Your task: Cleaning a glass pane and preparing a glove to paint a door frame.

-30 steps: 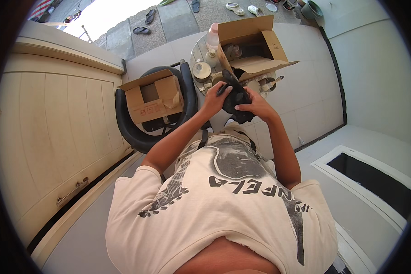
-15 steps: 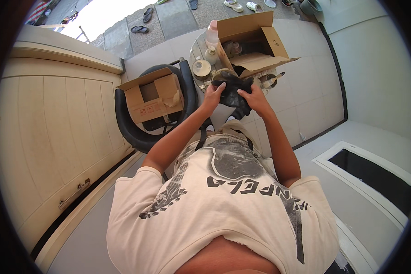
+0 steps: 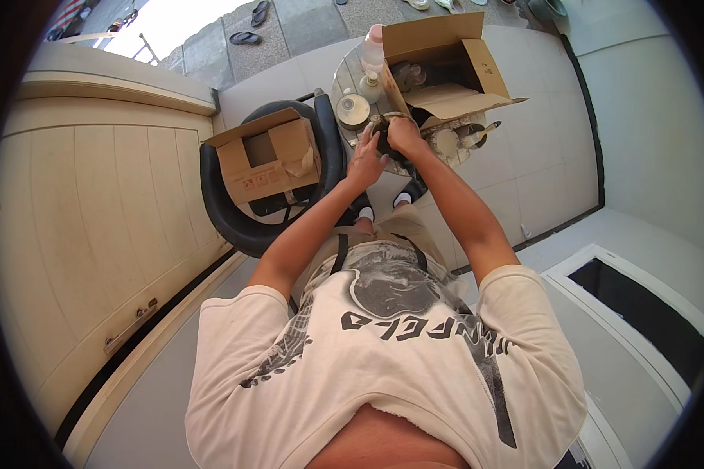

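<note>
A dark, limp-looking black item (image 3: 384, 144) with a khaki-brown part is at the near edge of the round slatted table (image 3: 347, 80). Its kind is hard to make out, since my hands cover most of it. My left hand (image 3: 365, 162) grips its left side, fingers pointing away from me. On the right, the curled fingers of my right hand (image 3: 404, 134) are closed at its upper part. Just beyond my left hand stands a round tub (image 3: 353, 112) with a pale top, beside a pump bottle (image 3: 371, 87).
An open cardboard box (image 3: 446, 104) stands on the table's far right, next to a pink-capped bottle (image 3: 373, 48). Near its front lies a brush (image 3: 481, 135). On the left, a black chair (image 3: 211, 191) holds another open carton (image 3: 270, 176). Dark slippers (image 3: 246, 38) lie beyond.
The black item has gone from spread between both hands to bunched and mostly covered. My right hand has moved left and farther away, close to my left hand. The view has shifted slightly.
</note>
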The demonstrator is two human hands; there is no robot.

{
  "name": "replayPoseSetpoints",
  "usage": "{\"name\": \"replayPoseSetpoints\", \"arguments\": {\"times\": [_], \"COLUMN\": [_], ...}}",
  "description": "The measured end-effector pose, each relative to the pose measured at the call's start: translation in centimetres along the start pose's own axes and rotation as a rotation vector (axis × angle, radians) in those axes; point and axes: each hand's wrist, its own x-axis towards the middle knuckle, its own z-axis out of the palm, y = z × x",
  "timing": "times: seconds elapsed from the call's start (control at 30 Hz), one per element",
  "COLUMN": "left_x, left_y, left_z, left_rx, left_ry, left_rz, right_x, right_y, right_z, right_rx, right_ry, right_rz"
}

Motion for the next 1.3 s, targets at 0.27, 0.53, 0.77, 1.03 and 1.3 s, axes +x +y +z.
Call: {"name": "replayPoseSetpoints", "arguments": {"times": [0.27,0.53,0.77,1.03,1.3], "left_x": [-1.0,-1.4,-1.3,-2.0,-2.1], "left_y": [0.7,1.8,1.5,0.7,0.7], "left_z": [-1.1,-0.9,-0.8,-1.2,-1.3], "left_rx": [0.051,0.079,0.091,0.061,0.100], "left_ry": [-0.138,-0.106,-0.078,-0.055,-0.051], "left_rz": [-0.026,-0.081,-0.054,-0.091,-0.113], "right_x": [5.4,7.1,7.4,7.3,7.1], "right_y": [1.5,2.8,2.0,0.3,2.3], "right_z": [8.2,11.0,7.3,8.3,12.5], "right_rx": [0.048,0.161,-0.067,-0.219,0.106], "right_ry": [-0.161,-0.400,-0.610,-0.581,-0.619], "right_rz": [0.157,0.177,0.128,-0.069,0.068]}}
